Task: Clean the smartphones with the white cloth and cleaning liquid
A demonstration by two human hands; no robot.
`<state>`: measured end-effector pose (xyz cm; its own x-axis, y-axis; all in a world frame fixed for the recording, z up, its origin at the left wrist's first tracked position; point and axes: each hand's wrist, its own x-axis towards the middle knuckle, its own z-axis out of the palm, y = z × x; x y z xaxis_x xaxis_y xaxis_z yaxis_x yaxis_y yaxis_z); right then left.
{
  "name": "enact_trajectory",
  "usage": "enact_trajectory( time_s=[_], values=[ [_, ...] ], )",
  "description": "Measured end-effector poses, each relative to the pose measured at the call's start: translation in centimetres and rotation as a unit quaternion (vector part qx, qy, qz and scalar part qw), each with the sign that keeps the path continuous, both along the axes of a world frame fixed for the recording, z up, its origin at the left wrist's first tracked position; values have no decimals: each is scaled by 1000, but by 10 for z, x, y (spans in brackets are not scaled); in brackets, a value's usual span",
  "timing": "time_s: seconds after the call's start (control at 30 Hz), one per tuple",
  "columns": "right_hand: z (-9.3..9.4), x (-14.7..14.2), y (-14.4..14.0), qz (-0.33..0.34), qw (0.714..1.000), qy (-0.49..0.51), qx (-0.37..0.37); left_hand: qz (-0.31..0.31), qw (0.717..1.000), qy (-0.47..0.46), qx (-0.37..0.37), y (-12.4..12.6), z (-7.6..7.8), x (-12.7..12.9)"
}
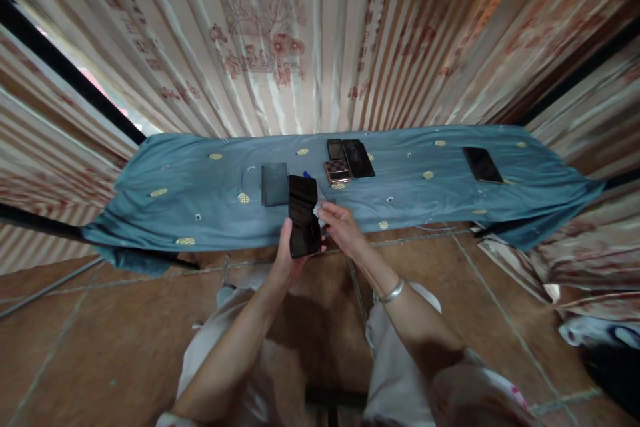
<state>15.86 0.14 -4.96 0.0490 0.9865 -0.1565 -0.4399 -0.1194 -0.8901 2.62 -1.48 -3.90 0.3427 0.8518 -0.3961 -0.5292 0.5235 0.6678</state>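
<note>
A black smartphone (pixel 303 217) is held up over the near edge of the cloth, its dark glossy face toward me. My left hand (pixel 286 255) is closed around its lower part, thumb on the left edge and fingertips showing at the right. Pinched in my right hand (pixel 343 225) is a small whitish wiping cloth (pixel 319 205), pressed at the phone's right edge. Just behind the phone lies a dark flat rectangular thing (pixel 275 185), partly pixelated. A small blue object (pixel 307 175) peeks out above the phone's top edge.
On the blue patterned tablecloth (pixel 210 193), a black phone (pixel 359 159) lies beside a small checkered case (pixel 337 171) and another dark flat item (pixel 335 148). Farther right is one more phone (pixel 483 165). Patterned curtains (pixel 320 40) hang behind, with dark poles at both sides.
</note>
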Motion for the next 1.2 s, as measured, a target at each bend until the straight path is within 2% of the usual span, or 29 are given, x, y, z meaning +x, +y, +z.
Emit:
enact_trajectory(
  time_s=[0.17, 0.4, 0.53, 0.87, 1.2],
  values=[
    [-1, -3, 0, 24, 998, 50, -16, 24, 999, -5, 33, -5, -4, 0],
    [1, -5, -9, 86, 988, 120, -52, -20, 997, -17, 67, -8, 5, -13],
    [1, -3, -17, 131, 981, 125, -75, -37, 996, -7, 79, -10, 10, -20],
    [4, 6, -25, 191, 969, 130, -86, -51, 996, -5, 77, -13, 21, -25],
    [3, 13, -33, 224, 964, 114, -86, -60, 995, -4, 82, -12, 24, -33]
  ],
)
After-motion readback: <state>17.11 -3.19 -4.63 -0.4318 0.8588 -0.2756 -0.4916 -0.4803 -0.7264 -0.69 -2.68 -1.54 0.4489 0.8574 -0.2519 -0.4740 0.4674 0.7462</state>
